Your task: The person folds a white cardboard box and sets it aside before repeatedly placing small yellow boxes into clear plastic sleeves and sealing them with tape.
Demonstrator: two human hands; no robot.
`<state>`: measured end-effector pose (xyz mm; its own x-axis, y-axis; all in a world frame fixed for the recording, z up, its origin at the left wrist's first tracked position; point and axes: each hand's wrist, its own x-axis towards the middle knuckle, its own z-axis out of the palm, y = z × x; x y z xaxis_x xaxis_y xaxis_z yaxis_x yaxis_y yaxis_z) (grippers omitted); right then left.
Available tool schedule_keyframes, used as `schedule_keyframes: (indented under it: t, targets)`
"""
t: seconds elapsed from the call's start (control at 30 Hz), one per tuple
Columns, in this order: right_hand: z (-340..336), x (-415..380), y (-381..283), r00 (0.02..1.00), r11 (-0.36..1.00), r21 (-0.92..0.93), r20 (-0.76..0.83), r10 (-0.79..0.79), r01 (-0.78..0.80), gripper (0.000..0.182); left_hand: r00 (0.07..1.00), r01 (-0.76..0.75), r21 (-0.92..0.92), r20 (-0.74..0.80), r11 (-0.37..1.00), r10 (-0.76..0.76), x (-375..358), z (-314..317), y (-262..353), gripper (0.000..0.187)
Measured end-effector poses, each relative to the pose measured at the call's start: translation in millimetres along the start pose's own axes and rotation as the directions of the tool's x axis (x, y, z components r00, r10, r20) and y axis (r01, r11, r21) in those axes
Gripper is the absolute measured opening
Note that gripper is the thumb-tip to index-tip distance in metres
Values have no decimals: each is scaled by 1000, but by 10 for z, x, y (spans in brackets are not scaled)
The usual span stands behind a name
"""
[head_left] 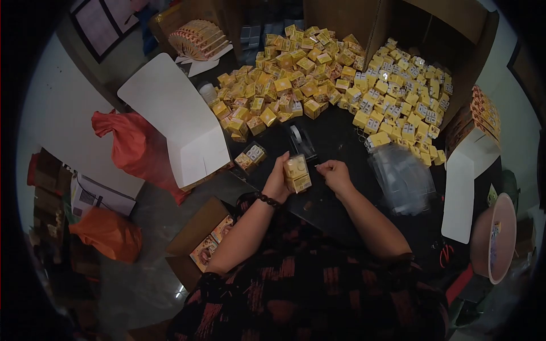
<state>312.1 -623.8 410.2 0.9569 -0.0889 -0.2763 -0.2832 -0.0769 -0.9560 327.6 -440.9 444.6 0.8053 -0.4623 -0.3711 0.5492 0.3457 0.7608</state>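
My left hand [277,183] is closed around a pair of small yellow boxes [298,173], one above the other, which seem to be in a clear sleeve. To its right my right hand [336,175] is in a pinch; whatever sits at the fingertips is too small to make out. Just beyond both hands stands a black tape dispenser [303,143] with a pale roll. Left of my left hand lies another packed group of little boxes [251,157] on the black table [335,213]. A stack of clear plastic bags [402,181] lies right of my right hand.
Big heaps of yellow boxes [296,74] and yellow-grey pieces [401,99] cover the table's back, by a tall cardboard carton [424,25]. Open white-lined display boxes [196,153] flank both sides. Red-handled pliers [446,256] and a pink basin [493,238] are at right.
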Motion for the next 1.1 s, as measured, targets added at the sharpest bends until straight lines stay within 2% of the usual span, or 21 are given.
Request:
schedule_keyframes:
  t: [0.07, 0.13, 0.3, 0.37, 0.4, 0.43, 0.47, 0.5, 0.53, 0.57, 0.6, 0.63, 0.67, 0.7, 0.73, 0.77, 0.8, 0.87, 0.93, 1.0, 1.1]
  targets:
    - [-15, -144, -23, 999, 998, 48, -3, 43, -42, 12, 998, -56, -262, 12, 963, 61, -90, -18, -38, 54]
    - [-29, -420, -130, 982, 921, 386, 188, -16, -59, 13, 996, -86, -316, 5, 945, 92, -214, 68, 0, 56]
    - [133, -736, -207, 972, 921, 371, 232, 35, -122, 14, 988, -101, -462, 57, 881, 143, -266, 114, -119, 62]
    - [148, -755, -162, 971, 931, 350, 238, 18, -103, 15, 998, -35, -483, 30, 875, 56, -324, 159, -147, 64]
    - [171, -794, -141, 965, 968, 170, 155, -211, 185, 17, 985, 19, -503, 160, 864, 71, -364, 139, -173, 63]
    - [157, -832, -125, 895, 897, -44, 106, -433, 440, 20, 952, 90, -515, 297, 853, 79, -409, 97, -200, 63]
    - [123, -881, -118, 889, 886, -105, 142, -436, 452, 22, 977, 77, -509, 210, 857, 37, -468, 145, -208, 58]
    - [75, -915, -111, 897, 889, -125, 103, -430, 440, 22, 960, 114, -494, 277, 862, 32, -494, 107, -212, 57]
    - [36, -907, -127, 792, 707, -366, 190, -580, 605, 23, 940, 139, -476, 339, 868, 36, -493, 74, -179, 56]
    - [-28, -885, -154, 668, 437, -555, 325, -669, 708, 24, 979, 66, -371, 205, 926, 12, -543, 156, -100, 48]
    - [-176, -934, -325, 658, 364, -648, 288, -696, 669, 27, 975, 80, -368, 224, 927, 5, -504, 117, -93, 48]
    - [-391, -962, -522, 642, 289, -729, 260, -721, 620, 31, 959, -283, 148, 12, 948, 285, -466, 45, -88, 46]
    - [-665, -900, -598, 653, 341, -829, 39, -756, 444, 37, 795, -446, 657, -21, 608, 606, -439, -26, -58, 46]
    - [-994, -856, -663, 611, 406, -877, -179, -771, 256, 44, 796, -450, 654, -15, 609, 605, -427, -92, 8, 46]
    - [-1366, -805, -652, 633, 376, -926, -317, -706, -45, 56, 744, -212, 951, 7, 227, 668, -422, -167, 87, 49]
    - [-1686, -793, -644, 702, 422, -874, -457, -546, -241, 60, 696, 111, 973, 70, -204, 715, -416, -232, 160, 53]
    - [-1989, -805, -605, 720, 427, -794, -589, -368, -432, 64, 680, 157, 954, 82, -254, 728, -331, -337, 143, 55]
    - [-2617, -687, -240, 884, 642, -713, -452, -114, -282, 71, 648, 165, 925, 159, -341, 745, -181, -469, 77, 54]
    - [-2628, -748, -151, 835, 670, -688, -518, -186, -278, 58, 600, 218, 885, 210, -410, 772, -187, -471, 122, 54]
    - [-2680, -723, -66, 750, 713, -642, -611, -253, -283, 38, 584, 54, 922, 283, -384, 761, -290, -213, 101, 51]
    - [-2858, -559, 293, 722, 757, -631, -602, -341, -168, 32, 557, -35, 949, 279, -314, 782, -454, 84, -87, 48]
